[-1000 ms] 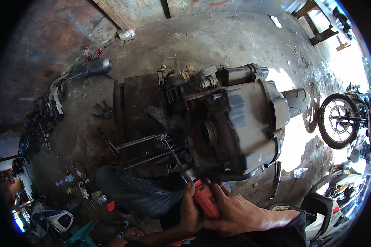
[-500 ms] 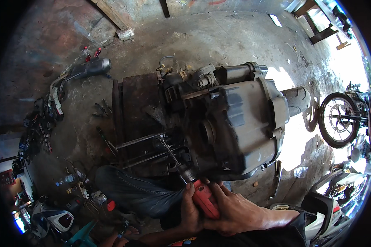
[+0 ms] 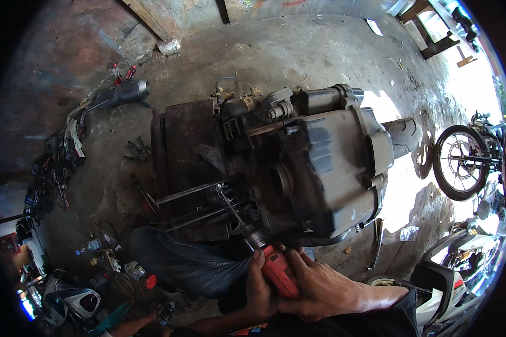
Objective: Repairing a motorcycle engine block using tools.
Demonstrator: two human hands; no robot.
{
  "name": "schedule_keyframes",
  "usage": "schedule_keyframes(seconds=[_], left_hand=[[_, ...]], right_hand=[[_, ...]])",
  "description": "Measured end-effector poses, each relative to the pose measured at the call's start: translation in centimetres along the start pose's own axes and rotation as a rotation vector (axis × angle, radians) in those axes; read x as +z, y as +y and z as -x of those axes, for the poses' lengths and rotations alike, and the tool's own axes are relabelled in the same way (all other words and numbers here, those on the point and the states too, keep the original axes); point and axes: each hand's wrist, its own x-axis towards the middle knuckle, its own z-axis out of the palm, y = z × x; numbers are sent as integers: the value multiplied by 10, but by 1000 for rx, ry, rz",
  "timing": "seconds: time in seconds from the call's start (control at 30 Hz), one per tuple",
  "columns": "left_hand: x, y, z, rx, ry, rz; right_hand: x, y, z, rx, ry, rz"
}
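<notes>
A red cordless drill (image 3: 280,272) is held between both my hands at the lower middle. My left hand (image 3: 260,289) wraps its left side, thumb up near the dark chuck (image 3: 255,236). My right hand (image 3: 320,287) grips it from the right, fingers curled over the body. From the chuck a long metal shaft (image 3: 230,205) slants up and left to the edge of a dirty engine assembly with a large dark cover (image 3: 343,163). Where the shaft's tip meets the part is too dark to make out.
The engine rests beside a rusty metal stand (image 3: 188,132) with two rods (image 3: 192,191) below. My jeans-clad knee (image 3: 180,258) is close on the left. An exhaust muffler (image 3: 121,94), pliers (image 3: 136,149) and loose parts lie left. A motorcycle wheel (image 3: 462,163) stands right.
A bare limb at the lower left edge has shifted left; whose it is I cannot tell. My hands and the drill look almost unmoved.
</notes>
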Motion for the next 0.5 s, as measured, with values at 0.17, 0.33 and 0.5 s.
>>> schedule_keyframes(seconds=[0.17,0.33,0.5], left_hand=[[-1,0,1,9,13,-6],[-2,0,-2,21,27,-26],[-5,-2,0,32,-25,20]], right_hand=[[-1,-1,0,14,-12,-18],[0,-3,0,12,21,-23],[0,-1,-1,-18,24,-10]])
